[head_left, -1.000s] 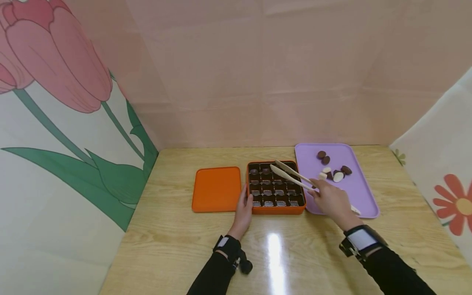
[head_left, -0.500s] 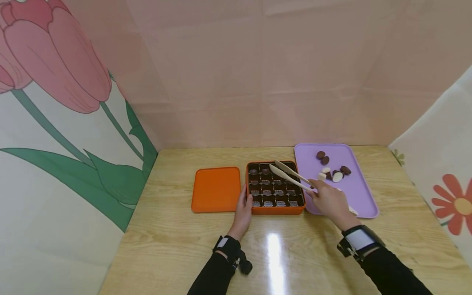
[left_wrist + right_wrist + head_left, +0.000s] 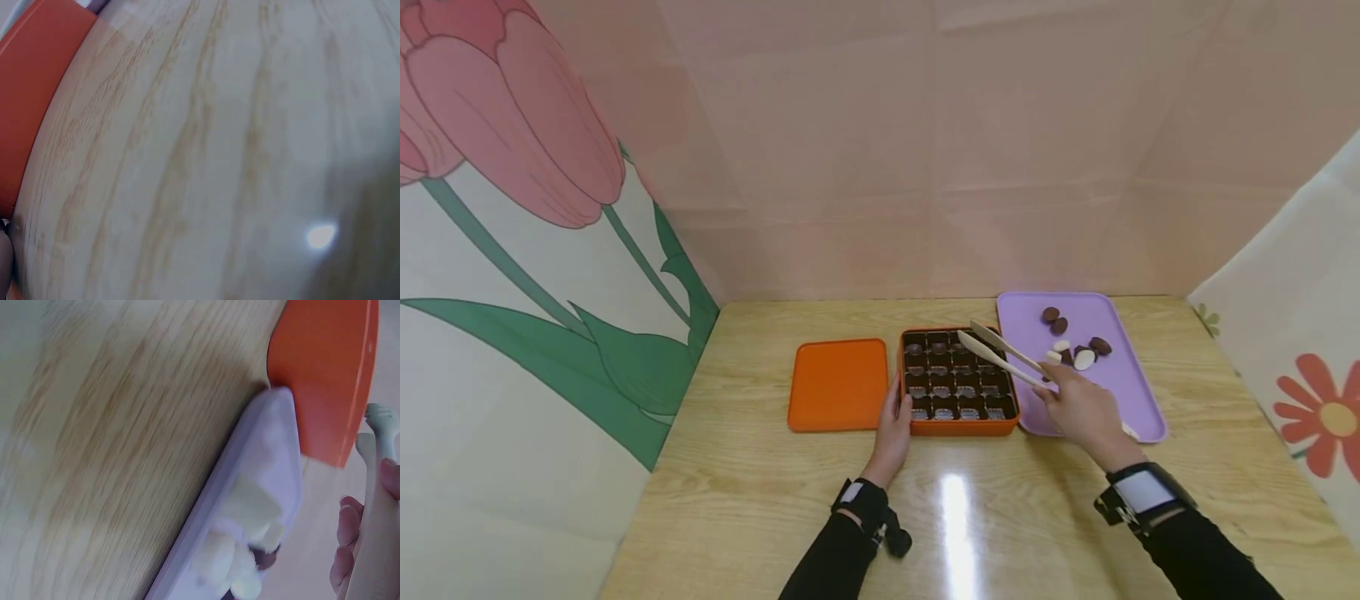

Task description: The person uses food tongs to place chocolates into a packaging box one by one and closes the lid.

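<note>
My right hand [image 3: 1086,412] holds cream-coloured tongs [image 3: 992,358], their tips apart over the back right of an orange box [image 3: 962,428]. Nothing shows between the tips. A dark divided insert fills the box; its back-row compartments at left hold dark pieces, while the tongs hide some on the right. My left hand [image 3: 891,433] rests along the box's left side with its fingers straight. In the left wrist view only the box's orange wall [image 3: 44,81] and a bit of finger show. The right wrist view has the tongs [image 3: 378,531] in the fingers, beyond the box's corner.
Right of the box, close against it, lies a purple tray [image 3: 1120,392]. Two brown chocolates [image 3: 1051,315] sit at its back, with several white and brown ones, such as a white chocolate [image 3: 1084,359], further forward. An orange lid [image 3: 837,385] lies flat at left.
My right hand and the tongs have shifted slightly to the right, their tips still over the box. My left hand has stayed at the box's side.
</note>
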Demonstrator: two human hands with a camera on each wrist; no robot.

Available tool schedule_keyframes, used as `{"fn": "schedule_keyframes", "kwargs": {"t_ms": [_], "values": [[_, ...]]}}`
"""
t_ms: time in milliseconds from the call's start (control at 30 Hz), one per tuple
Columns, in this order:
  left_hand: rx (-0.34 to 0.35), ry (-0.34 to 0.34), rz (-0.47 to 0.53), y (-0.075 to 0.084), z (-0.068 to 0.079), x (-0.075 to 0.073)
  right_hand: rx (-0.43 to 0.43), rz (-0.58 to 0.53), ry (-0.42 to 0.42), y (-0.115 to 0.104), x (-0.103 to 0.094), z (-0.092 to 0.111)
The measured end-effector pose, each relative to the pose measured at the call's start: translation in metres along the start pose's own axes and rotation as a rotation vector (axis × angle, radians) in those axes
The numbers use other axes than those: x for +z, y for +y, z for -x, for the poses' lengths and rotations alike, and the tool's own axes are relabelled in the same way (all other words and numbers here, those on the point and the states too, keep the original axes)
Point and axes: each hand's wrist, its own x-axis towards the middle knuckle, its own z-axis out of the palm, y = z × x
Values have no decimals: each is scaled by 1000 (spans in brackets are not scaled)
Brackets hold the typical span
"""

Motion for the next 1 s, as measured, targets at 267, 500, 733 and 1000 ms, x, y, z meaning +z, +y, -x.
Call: {"fn": "schedule_keyframes", "kwargs": {"t_ms": [267, 500, 733, 1000], "values": [[6, -8, -5, 0, 1, -1, 47, -26, 88, 43, -23, 17], [6, -4, -14, -4, -2, 0, 177, 17, 23, 91, -40, 36], [-14, -3, -6, 2, -1, -1, 197, 44, -11, 136, -41, 50], [23, -9, 4, -1, -1, -1, 200, 54, -12, 165, -37, 51]]}}
